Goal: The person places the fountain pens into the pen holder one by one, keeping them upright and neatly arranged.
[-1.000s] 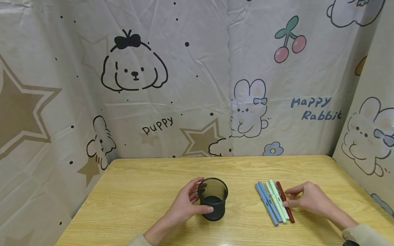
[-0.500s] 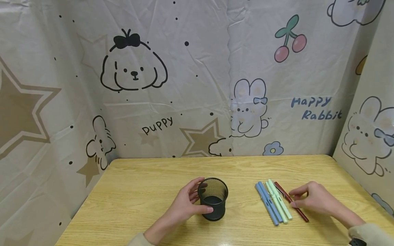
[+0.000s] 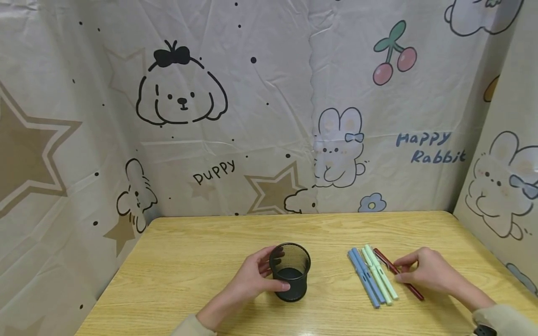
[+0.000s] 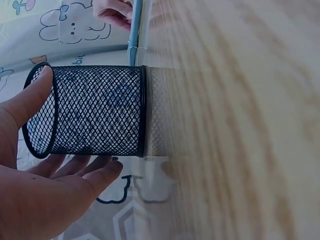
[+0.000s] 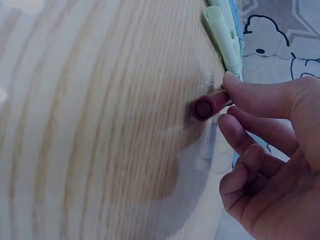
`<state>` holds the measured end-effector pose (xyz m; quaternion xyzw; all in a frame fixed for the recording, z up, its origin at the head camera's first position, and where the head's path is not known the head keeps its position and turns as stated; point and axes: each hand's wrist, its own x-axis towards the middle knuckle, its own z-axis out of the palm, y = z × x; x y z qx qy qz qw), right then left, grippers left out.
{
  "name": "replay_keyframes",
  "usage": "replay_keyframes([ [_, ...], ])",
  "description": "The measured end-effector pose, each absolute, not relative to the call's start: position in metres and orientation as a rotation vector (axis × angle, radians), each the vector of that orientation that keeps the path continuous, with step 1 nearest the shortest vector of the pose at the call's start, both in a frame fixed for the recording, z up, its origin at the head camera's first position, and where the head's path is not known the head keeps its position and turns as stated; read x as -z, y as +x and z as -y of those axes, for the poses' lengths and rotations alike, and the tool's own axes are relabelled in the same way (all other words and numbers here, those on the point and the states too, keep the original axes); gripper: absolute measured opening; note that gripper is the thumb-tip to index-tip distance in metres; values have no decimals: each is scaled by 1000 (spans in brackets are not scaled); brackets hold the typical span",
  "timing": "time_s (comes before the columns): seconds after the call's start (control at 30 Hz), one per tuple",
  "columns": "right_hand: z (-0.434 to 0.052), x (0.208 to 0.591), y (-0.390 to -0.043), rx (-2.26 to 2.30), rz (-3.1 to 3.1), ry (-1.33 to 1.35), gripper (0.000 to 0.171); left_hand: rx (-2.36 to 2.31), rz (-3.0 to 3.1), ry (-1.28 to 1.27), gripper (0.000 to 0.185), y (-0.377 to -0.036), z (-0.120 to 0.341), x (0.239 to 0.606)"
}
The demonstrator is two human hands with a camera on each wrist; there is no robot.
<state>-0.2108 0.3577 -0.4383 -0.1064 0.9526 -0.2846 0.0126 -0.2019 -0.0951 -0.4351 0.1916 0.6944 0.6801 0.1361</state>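
While the left hand cups the black mesh pen cup mid-table, the right hand pinches the red pen, its middle hidden under fingers, beside the blue and green pens.

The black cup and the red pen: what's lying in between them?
Between the black cup and the red pen lie blue pens and green pens on bare table, per the head view.

Five pens lie on the one wooden desk: two blue pens, two pale green pens and one dark red pen. One black mesh pen cup stands there. Two hands are in view, the left hand and the right hand.
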Motion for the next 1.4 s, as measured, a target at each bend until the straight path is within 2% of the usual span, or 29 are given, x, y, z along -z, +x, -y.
replay_keyframes([
  [0.43, -367, 438, -209, 845, -2961, -308, 29, -1921, -2040, 550, 80, -205, 95, 433],
  [1.4, -375, 436, -208, 774, -2937, -361, 34, -1945, -2000, 574, 82, -205, 95, 435],
])
